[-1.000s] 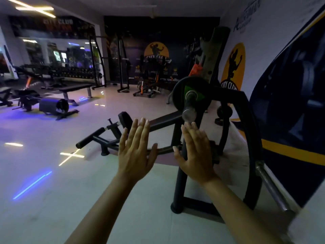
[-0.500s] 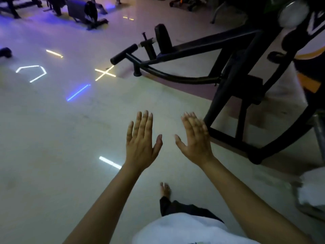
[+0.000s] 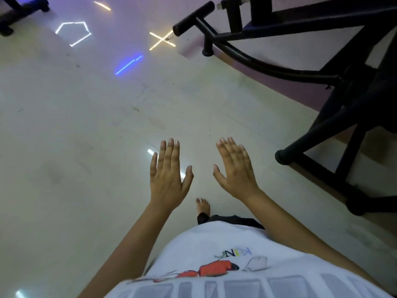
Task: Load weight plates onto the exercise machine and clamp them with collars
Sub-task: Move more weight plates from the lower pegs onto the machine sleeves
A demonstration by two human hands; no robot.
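My left hand and my right hand are held out in front of me over the pale floor, fingers straight, backs facing me, holding nothing. They are side by side, a small gap between the thumbs. The black frame of the exercise machine fills the upper right, its base foot on the floor to the right of my right hand. A padded black handle sticks out at the top. No weight plate or collar is in view.
My bare foot stands on the shiny floor below my hands, my white printed shirt beneath it. Ceiling light reflections dot the floor at the top. Part of another dark machine sits at the top left.
The view has tilted from the machine's loaded sleeve down to the floor and my body. Both hands stayed flat and empty, a little further apart now.
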